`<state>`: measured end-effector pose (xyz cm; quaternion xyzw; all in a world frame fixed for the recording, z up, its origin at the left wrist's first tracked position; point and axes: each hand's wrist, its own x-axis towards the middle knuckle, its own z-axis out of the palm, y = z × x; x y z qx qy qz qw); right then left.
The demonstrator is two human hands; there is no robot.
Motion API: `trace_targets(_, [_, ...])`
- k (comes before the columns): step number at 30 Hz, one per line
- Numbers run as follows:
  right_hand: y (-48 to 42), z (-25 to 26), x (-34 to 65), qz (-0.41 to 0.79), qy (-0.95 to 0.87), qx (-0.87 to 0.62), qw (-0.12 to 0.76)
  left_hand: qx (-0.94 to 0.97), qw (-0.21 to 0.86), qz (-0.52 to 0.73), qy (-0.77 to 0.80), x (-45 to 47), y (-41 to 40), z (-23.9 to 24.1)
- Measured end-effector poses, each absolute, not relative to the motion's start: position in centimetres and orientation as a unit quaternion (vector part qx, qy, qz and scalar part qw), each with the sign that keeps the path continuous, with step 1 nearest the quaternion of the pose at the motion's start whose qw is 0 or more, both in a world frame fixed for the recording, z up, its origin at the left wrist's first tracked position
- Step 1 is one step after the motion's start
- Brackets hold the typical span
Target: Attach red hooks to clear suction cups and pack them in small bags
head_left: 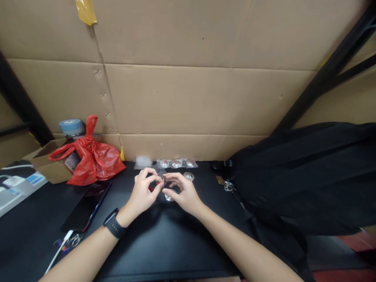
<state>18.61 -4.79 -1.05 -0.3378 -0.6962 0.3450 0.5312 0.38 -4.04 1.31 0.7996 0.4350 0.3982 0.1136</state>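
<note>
My left hand, with a black watch on the wrist, pinches a small thin piece seen nearly edge-on. From the other side, the thumb and forefinger of my right hand close on its top and bottom edges. The piece is too small and thin to name. Below the fingers lies a shiny silvery round piece, partly covered. Just past my right hand is another round metallic disc. Something small and red shows between the left fingers and the table.
Clear packets of round silvery pieces lie along the cardboard wall, beside a whitish packet. Left are a red plastic bag, carton, phone, power strip and keys. A black backpack bounds the right.
</note>
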Motion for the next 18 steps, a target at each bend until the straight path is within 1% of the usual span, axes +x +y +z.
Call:
trace_targets(3, [-4.7, -1.3, 18.5, 0.427, -0.646, -0.336, 0.537, 0.806, 0.080, 0.401, 0.428, 0.4, -4.2, 1.2])
trace_targets(6, [-4.7, -1.1, 18.7, 0.438, -0.646, -0.357, 0.514, 0.808, 0.049, 0.406, 0.423, 0.5, -4.4, 1.2])
trace_targets(9, [-4.8, -0.5, 19.0, 0.383, -0.701, -0.372, 0.472, 0.807, 0.035, 0.407, 0.427, 0.6, -4.5, 1.1])
trace_targets(13, [-4.9, 0.0, 19.3, 0.287, -0.760, -0.356, 0.463, 0.812, 0.040, 0.405, 0.419, 0.6, -4.4, 1.1])
trace_targets(18, [-4.9, 0.3, 19.7, 0.204, -0.790, -0.375, 0.440, 0.807, 0.110, 0.413, 0.407, 0.4, -4.4, 1.5])
